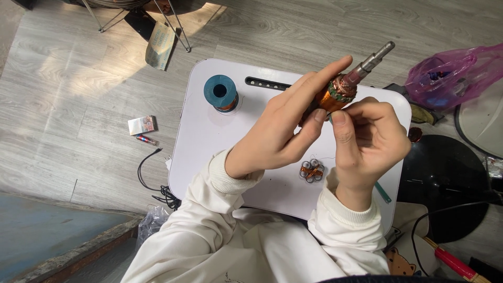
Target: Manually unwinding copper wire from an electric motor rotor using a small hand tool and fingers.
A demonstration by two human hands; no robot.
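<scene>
Both hands gripped the rotor (pixel 343 90): left hand (pixel 280 131) hid its near end, right hand (pixel 367 141) pinched its windings (wire too thin to see), above the table (pixel 209 141).

This looks like a room in a home used as a makeshift workshop. A small white rounded lap desk (pixel 209 136) stands on a grey wood-plank laminate floor (pixel 78 84), with sunlight falling across it. On the desk sits a blue plastic spool of copper wire (pixel 220 93) and a small copper-wound metal part (pixel 312 171). A black cable (pixel 152 178) and a pink translucent plastic bag (pixel 450 73) lie on the floor around it.
</scene>
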